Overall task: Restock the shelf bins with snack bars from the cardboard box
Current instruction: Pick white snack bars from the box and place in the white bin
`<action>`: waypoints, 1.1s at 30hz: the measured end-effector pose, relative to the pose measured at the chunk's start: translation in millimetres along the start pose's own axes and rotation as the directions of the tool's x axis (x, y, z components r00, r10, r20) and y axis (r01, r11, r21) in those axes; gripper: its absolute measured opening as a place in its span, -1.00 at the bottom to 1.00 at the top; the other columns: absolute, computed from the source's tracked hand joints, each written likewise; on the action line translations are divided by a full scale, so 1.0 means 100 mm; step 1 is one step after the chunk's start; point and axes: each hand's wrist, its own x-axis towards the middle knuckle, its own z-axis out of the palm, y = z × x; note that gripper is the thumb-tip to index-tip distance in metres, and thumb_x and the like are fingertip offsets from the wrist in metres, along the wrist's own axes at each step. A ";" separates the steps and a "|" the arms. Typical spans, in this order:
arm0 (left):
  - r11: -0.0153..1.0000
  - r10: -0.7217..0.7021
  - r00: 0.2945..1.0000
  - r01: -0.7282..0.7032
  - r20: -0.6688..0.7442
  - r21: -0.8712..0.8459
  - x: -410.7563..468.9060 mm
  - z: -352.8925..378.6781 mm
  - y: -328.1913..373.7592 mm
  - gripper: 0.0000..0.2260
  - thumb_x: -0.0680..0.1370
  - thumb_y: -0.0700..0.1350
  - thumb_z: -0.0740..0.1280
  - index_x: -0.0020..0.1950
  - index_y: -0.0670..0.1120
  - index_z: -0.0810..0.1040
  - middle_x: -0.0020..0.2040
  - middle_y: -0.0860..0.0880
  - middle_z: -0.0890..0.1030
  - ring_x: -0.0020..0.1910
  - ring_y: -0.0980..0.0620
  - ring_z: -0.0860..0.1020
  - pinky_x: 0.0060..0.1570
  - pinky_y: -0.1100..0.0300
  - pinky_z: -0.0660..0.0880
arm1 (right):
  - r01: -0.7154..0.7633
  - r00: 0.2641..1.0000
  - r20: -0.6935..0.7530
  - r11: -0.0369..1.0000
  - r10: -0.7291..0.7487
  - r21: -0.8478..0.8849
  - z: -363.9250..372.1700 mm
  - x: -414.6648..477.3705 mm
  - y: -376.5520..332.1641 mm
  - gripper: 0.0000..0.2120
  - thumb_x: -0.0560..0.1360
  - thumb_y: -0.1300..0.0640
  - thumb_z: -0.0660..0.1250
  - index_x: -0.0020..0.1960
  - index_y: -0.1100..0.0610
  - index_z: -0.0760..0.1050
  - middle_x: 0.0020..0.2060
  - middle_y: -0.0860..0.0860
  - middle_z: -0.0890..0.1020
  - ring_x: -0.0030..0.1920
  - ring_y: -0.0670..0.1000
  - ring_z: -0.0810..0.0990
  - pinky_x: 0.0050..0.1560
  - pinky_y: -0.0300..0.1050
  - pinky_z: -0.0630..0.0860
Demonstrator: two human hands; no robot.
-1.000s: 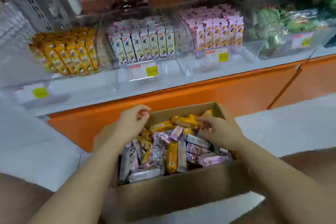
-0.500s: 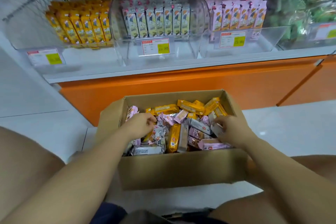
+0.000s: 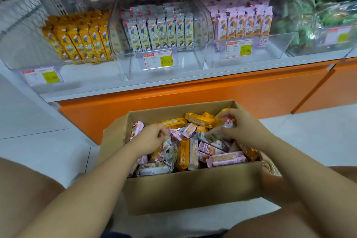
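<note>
Right hand (image 3: 244, 127) is up at the back right of the cardboard box (image 3: 193, 189) now, not low by the front. It's got a grey snack bar (image 3: 216, 132) pinched and tilted up out of the pile.

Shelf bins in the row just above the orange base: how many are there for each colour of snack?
Yellow-bar bin: 1
Grey-white-bar bin: 1
Pink-bar bin: 1
Green-packet bin: 1
Total: 4 bins
</note>
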 end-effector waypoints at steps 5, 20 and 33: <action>0.981 0.124 0.978 -0.146 -0.167 -0.127 0.01 -0.37 0.42 -0.96 0.60 -0.09 0.25 0.00 0.03 0.48 0.00 0.14 0.53 0.03 0.16 0.50 0.02 0.25 0.43 | 0.033 0.986 0.144 0.953 -0.080 0.302 -0.36 0.09 -0.30 -0.61 0.39 0.00 0.47 0.18 -0.13 0.46 0.05 -0.10 0.62 0.03 -0.11 0.58 0.03 -0.09 0.53; 0.881 0.193 0.977 -0.214 -0.093 -0.421 0.04 -0.55 1.32 -0.95 0.58 -0.09 0.30 -0.08 0.03 0.53 -0.08 -0.04 0.62 -0.14 -0.09 0.61 -0.04 0.01 0.59 | 0.024 0.996 0.064 0.863 -0.065 0.505 -0.67 0.02 -0.52 -0.63 0.29 0.05 0.51 0.06 0.02 0.51 -0.57 -0.22 0.40 -0.51 -0.20 0.34 -0.42 -0.41 0.30; 0.877 0.263 0.923 -0.350 -0.281 -0.329 -0.06 -1.06 1.53 -0.93 0.56 -0.08 0.33 -0.12 0.03 0.53 -0.31 -0.04 0.50 -0.36 0.10 0.44 -0.27 0.22 0.42 | 0.186 0.982 -0.100 0.881 -0.158 0.435 -0.83 0.29 -0.98 -0.70 0.31 0.02 0.53 0.01 -0.02 0.57 -0.11 -0.14 0.64 -0.19 -0.22 0.58 -0.14 -0.25 0.49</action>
